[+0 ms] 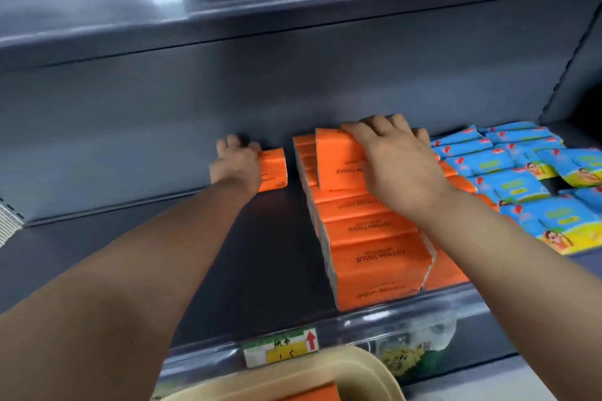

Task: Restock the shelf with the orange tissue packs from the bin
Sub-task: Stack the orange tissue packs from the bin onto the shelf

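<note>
My left hand (235, 163) grips a single orange tissue pack (273, 172) standing at the back of the grey shelf (228, 257), left of the main stack. My right hand (391, 159) lies over the top orange pack (338, 166) at the back of a stacked row of orange tissue packs (374, 254) that runs to the shelf's front edge. At the bottom edge a beige bin (365, 374) shows one more orange pack (312, 393) inside it.
Blue and yellow packs (527, 182) fill the shelf to the right of the orange row. A price label with a red arrow (283, 347) sits on the shelf's front rail. The shelf's grey back wall (228, 101) rises behind both hands.
</note>
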`<state>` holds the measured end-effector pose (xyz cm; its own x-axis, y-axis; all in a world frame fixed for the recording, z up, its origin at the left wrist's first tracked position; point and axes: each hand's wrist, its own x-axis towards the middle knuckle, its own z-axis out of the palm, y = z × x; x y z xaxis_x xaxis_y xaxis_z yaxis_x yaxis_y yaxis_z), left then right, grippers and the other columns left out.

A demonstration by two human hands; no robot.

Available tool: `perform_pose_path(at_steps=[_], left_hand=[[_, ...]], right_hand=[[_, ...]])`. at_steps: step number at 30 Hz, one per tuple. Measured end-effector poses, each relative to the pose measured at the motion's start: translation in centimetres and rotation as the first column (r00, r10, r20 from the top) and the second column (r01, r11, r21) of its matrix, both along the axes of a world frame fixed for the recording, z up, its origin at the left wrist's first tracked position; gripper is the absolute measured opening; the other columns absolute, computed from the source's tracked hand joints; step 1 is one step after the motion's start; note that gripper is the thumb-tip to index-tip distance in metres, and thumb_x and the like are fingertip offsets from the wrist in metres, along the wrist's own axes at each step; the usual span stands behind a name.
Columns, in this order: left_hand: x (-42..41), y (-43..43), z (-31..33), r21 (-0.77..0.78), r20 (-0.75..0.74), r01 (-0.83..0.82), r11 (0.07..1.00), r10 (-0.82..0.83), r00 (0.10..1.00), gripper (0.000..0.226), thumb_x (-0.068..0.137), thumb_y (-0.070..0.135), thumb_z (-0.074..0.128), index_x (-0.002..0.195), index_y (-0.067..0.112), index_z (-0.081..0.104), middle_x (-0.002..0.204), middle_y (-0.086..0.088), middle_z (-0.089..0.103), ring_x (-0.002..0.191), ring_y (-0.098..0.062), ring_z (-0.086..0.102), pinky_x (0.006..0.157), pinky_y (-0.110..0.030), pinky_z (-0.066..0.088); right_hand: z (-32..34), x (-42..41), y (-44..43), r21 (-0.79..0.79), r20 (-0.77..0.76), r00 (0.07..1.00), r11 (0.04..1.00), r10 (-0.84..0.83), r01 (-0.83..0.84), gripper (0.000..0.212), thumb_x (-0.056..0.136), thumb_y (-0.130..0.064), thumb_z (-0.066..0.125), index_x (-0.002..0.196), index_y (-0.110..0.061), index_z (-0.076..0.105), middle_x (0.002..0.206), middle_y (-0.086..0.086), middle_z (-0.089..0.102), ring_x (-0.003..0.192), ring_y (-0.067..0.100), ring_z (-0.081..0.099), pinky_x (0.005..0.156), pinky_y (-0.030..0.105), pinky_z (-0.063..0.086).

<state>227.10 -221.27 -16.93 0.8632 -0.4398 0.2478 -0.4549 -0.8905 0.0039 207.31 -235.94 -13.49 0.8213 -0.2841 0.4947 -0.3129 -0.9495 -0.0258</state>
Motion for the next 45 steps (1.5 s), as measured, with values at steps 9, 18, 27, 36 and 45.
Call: perform_pose_path(at_steps=[9,18,27,36,45], left_hand=[[2.3,-3.5,-2.5,-0.154,0.007,0.078,0.985,-0.078,0.997,0.042,0.088,0.0,0.041,0.128,0.013,0.047,0.126,-0.014,0.036,0.117,-0.032,0.034,0.082,-0.044,0.052],[1.4,0.6,-0.7,-0.23,0.015,0.15,0.961,-0.151,0.988,0.055,0.082,-0.004,0.052,0.134,0.011,0.041,0.128,-0.011,0.038,0.119,-0.031,0.034,0.084,-0.044,0.048],[0.9,7.3,1.8,-0.228,-0.061,0.125,0.966,-0.142,0.988,0.06,0.083,-0.006,0.048,0.139,0.014,0.039,0.134,-0.01,0.037,0.124,-0.03,0.034,0.088,-0.043,0.046],[2.6,8.8,0.4,-0.182,-0.105,0.148,0.972,-0.168,0.98,0.054,0.086,-0.006,0.049,0.136,0.014,0.041,0.134,-0.006,0.036,0.123,-0.024,0.035,0.078,-0.033,0.048],[3.3,8.6,-0.9,-0.188,-0.122,0.196,0.962,-0.221,0.968,0.054,0.087,-0.005,0.05,0.136,0.015,0.042,0.136,-0.005,0.034,0.124,-0.022,0.036,0.081,-0.028,0.045]], right_hand=[[-1.3,0.9,-1.3,0.024,0.032,0.999,0.999,0.027,-0.028,0.064,0.084,-0.006,0.053,0.141,-0.031,0.039,0.131,0.0,0.045,0.119,0.026,0.039,0.094,0.044,0.034],[1.7,3.7,0.8,0.03,0.037,0.999,0.999,0.016,-0.017,0.052,0.08,-0.017,0.059,0.129,-0.03,0.048,0.119,0.003,0.054,0.115,0.029,0.049,0.092,0.044,0.036],[1.2,12.3,6.1,0.102,-0.148,0.979,0.987,0.141,-0.127,0.049,0.08,-0.012,0.06,0.125,-0.024,0.045,0.121,0.005,0.052,0.114,0.029,0.052,0.092,0.038,0.04],[-2.5,15.6,6.8,0.02,-0.247,0.969,1.0,0.015,-0.01,0.055,0.082,0.004,0.048,0.133,-0.016,0.041,0.126,0.012,0.043,0.121,0.031,0.041,0.098,0.042,0.038],[-4.1,17.3,7.5,0.027,-0.263,0.965,1.0,-0.003,0.01,0.057,0.079,0.008,0.052,0.131,-0.011,0.039,0.124,0.014,0.043,0.117,0.031,0.041,0.095,0.042,0.04]])
